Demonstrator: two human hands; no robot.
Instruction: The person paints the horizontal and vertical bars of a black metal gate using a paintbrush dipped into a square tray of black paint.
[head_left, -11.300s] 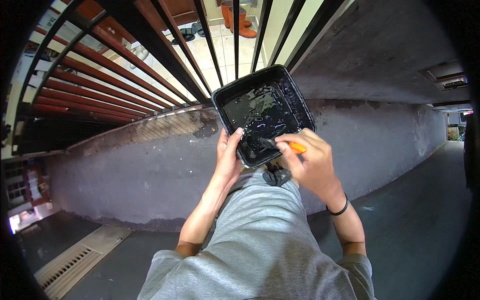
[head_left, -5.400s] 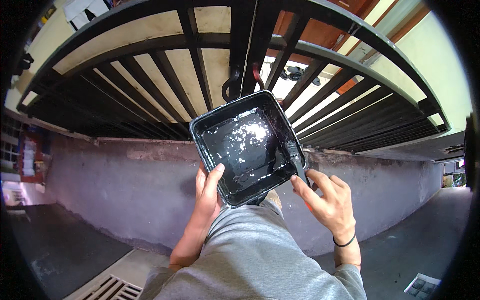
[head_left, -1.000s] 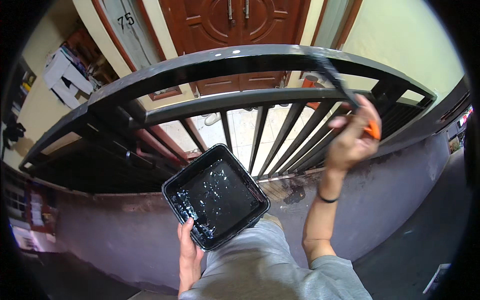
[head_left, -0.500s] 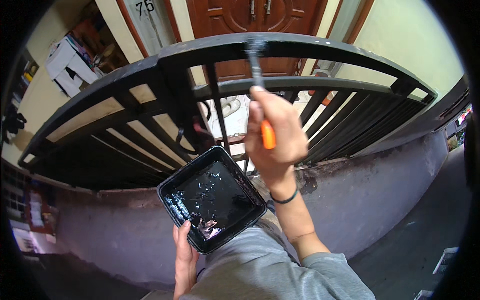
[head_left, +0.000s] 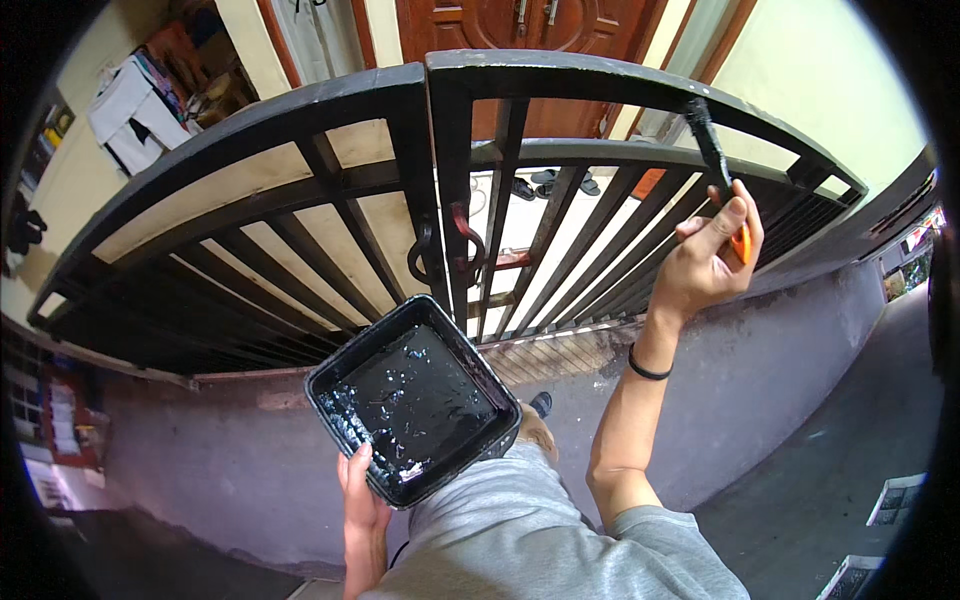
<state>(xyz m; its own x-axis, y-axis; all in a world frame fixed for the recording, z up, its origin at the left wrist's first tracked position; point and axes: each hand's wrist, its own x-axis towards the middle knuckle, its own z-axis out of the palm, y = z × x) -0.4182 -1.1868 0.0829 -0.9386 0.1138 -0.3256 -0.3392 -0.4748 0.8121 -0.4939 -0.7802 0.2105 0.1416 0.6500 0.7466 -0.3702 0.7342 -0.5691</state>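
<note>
paint tray (head_left: pixel 415 413), black and square, sits tilted in front of the person's grey shirt (head_left: pixel 540 540), its inside coated in glossy black paint with pale specks. left hand (head_left: pixel 362 505) grips the tray at its near lower corner, thumb hooked over the rim and fingers hidden underneath, so the hand is closed on the tray and carries it alone. right hand (head_left: pixel 708 255) is raised high toward the upper right, fingers curled tight around the orange handle of a paint brush (head_left: pixel 716 160); the dark head of the brush reaches up and lies against the top rail of the black metal gate (head_left: pixel 440 180), toward that rail's right end. a thin dark band (head_left: pixel 644 366) circles the right wrist. the gate's top rail curves across the view, with slanted bars below it and a thick upright post near the middle; a ring-shaped latch (head_left: pixel 440 255) hangs just beside that post, above the tray's far corner. below the gate runs a low grey wall (head_left: pixel 760 370), and the tray is held in front of its upper edge. behind the bars stands a brown wooden door (head_left: pixel 530 25), with sandals (head_left: pixel 555 185) on the pale floor before it. clothes (head_left: pixel 135 105) hang at the upper left, beyond the gate's left end.
</note>
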